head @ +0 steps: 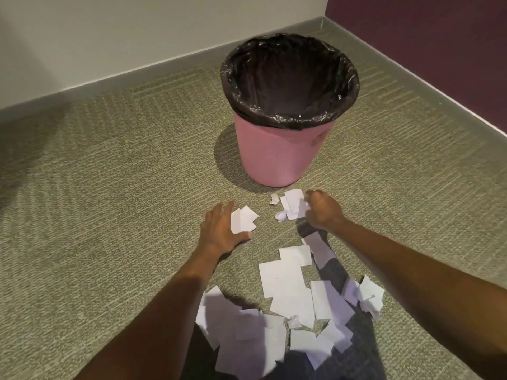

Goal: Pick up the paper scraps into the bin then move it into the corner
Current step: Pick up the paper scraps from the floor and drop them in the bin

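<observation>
The right hand [323,212] curls its fingers round white paper scraps [293,204] on the carpet [109,187] just before the pink plastic bin [279,154]; the left hand [220,231], fingers spread, presses another. Loose sheets may slip free mid-lift.

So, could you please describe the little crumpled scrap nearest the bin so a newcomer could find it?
Start at the pink bin with the black liner, standing on the carpet near the room's corner. Just before its base, left of the flat scraps the right hand grips, lies the little crumpled scrap. Unlike those flat scraps, it is balled up and sits alone.
</observation>
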A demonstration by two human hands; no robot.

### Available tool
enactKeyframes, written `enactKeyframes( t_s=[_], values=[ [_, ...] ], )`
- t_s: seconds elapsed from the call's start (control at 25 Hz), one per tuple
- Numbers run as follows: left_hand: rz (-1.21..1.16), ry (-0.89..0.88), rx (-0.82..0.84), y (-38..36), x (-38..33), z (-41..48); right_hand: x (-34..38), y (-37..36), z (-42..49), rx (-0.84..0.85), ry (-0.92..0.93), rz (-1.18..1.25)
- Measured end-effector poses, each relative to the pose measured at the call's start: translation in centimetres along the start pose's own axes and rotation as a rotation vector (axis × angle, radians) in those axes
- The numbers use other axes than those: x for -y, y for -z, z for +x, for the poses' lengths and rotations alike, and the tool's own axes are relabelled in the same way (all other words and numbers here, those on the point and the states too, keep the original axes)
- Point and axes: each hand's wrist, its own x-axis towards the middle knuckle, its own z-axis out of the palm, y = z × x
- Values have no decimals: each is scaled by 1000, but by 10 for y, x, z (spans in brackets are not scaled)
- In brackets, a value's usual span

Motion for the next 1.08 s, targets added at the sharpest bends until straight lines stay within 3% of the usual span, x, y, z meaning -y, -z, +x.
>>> enactKeyframes(
  t_s=[0.16, 0.36, 0.72, 0.92, 1.08],
  values=[
    [313, -20, 5, -14, -24, -5, 2, 3, -1, 81, -20, 68],
    [340, -111, -47, -11, -41, -7, 26, -13, 5, 242, 34, -67],
    [434, -258, -116, -3, -47, -16, 41, -28, -3, 31, 155, -206],
    [228, -107, -144, 15, -57, -16, 23, -20, -9, -35, 226, -182],
    [-117, -48, -240, 53, -86, -23, 9, -10, -16, -26, 87, 51]
  ],
)
